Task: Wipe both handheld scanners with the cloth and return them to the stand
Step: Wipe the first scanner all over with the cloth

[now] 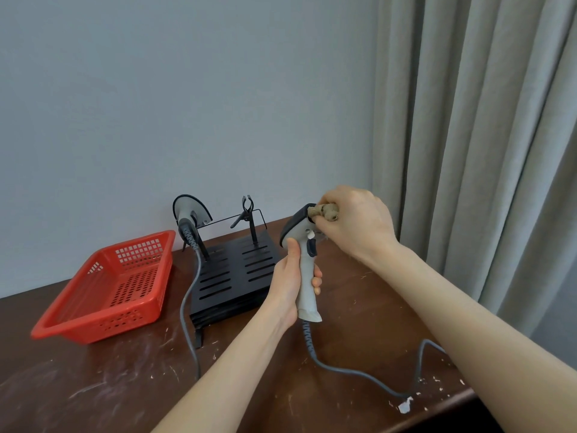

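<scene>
Scanner point(304, 267) upright above the table point(93, 385), just right of the stand point(237, 273); on my feed the left hand point(288, 285) is wrapped round its grey grip, and the cable point(359, 371) trails from the butt down across the tabletop. Right hand point(352, 226) clenches a wadded brown cloth point(324, 211) against the scanner's dark head, though fingers cover the contact, so I cannot tell if it reaches the window. Second scanner point(190, 214) sits on the stand's left cradle; red basket point(106, 289) lies just left of the stand.
</scene>
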{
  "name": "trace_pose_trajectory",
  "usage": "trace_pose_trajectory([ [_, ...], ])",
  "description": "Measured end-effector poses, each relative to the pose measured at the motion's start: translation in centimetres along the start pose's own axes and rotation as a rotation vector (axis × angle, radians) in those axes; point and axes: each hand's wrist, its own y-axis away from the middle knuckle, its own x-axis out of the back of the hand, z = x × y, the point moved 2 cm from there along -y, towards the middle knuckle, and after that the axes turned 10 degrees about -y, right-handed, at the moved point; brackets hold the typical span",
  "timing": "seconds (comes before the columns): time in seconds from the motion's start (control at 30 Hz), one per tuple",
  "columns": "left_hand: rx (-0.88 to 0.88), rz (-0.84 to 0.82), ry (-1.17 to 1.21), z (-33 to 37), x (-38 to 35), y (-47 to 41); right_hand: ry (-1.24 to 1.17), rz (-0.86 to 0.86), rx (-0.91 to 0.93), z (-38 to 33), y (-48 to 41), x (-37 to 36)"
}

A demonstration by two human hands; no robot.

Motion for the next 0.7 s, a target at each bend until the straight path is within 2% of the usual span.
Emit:
trace_pose_trajectory([
  [0.2,0.031,0.007,-0.012,-0.1,0.0,-0.1,0.174,0.011,-0.073,1.7,-0.1,0.2],
  [0.37,0.031,0.007,0.015,-0.1,-0.3,0.0,-0.026,-0.024,-0.009,-0.1,-0.2,0.0],
  [0.57,0.063,0.022,0.011,-0.1,0.1,0.0,0.163,-0.020,-0.091,1.7,-0.2,0.0],
  [0.7,0.049,0.002,0.000,-0.1,0.0,0.1,0.044,-0.022,-0.139,0.8,-0.2,-0.3],
])
